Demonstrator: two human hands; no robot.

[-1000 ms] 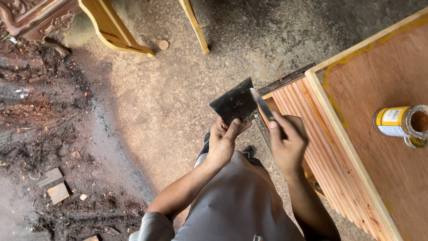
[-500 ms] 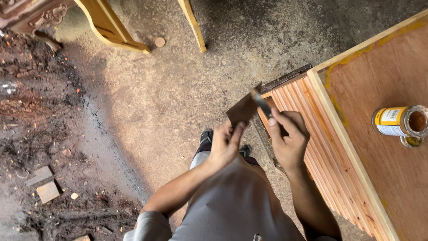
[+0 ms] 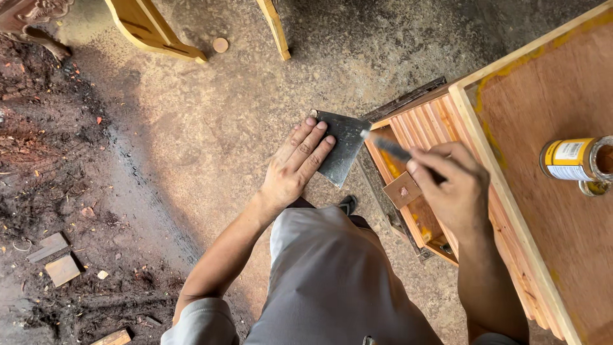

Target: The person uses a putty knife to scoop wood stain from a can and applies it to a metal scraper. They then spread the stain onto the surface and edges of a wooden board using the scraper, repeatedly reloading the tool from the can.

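Observation:
My left hand [image 3: 295, 165] holds a dark flat metal plate [image 3: 341, 145] by its left edge, fingers spread on top of it. My right hand [image 3: 451, 186] grips a slim dark-handled tool [image 3: 391, 148] whose pale tip touches the plate's right corner. Both hands hover beside the ribbed front of a wooden cabinet [image 3: 434, 128]. A small square wooden piece [image 3: 402, 190] sits against the cabinet front, just below the tool.
An open yellow-labelled tin [image 3: 578, 161] lies on the cabinet's plywood top [image 3: 549, 83] at right. Yellow wooden furniture legs [image 3: 153, 29] stand at the top of the concrete floor. Wood scraps [image 3: 57, 259] and dark debris cover the left side.
My left hand has flattened on the plate, fingers spread. My right hand moved right and down, so the tool now reaches the plate's right corner. The view shifted slightly.

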